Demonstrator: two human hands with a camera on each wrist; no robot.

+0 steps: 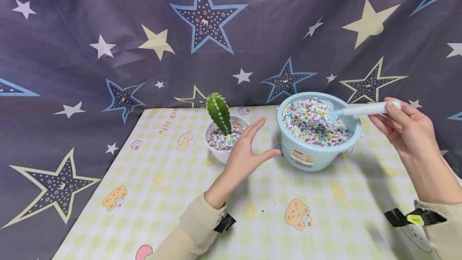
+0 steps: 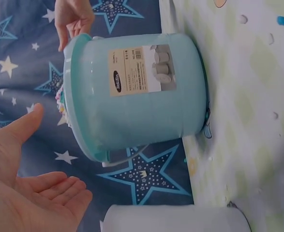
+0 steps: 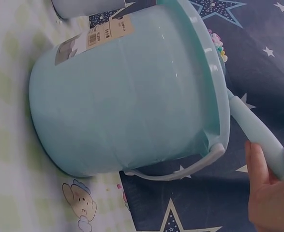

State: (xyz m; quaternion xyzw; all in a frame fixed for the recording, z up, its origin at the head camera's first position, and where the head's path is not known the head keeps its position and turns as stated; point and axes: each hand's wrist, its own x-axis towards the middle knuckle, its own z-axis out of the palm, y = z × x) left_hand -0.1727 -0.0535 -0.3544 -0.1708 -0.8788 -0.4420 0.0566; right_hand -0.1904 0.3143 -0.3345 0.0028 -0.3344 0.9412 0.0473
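A light blue bucket [image 1: 306, 157] holds many small coloured pebbles [image 1: 326, 135]. My right hand [image 1: 411, 127] grips the pale handle of a small shovel [image 1: 366, 109], with thumb and fingers around it. The shovel's blade is over the bucket, heaped with pebbles. My left hand [image 1: 249, 149], fingers and thumb spread, holds nothing. It hovers between the bucket and a white pot [image 1: 218, 155], partly covering the pot in the head view. A green cactus [image 1: 218, 112] stands in the pot, leaning slightly, with coloured pebbles around its base. In the right wrist view the shovel handle [image 3: 258, 130] slants out past the bucket rim.
A checked tablecloth [image 1: 173, 196] with cartoon bears covers the table. Behind it hangs a dark curtain [image 1: 137, 7] printed with stars. The bucket's carrying handle [image 3: 180, 173] hangs down its side. A few loose pebbles [image 2: 281, 20] lie on the cloth.
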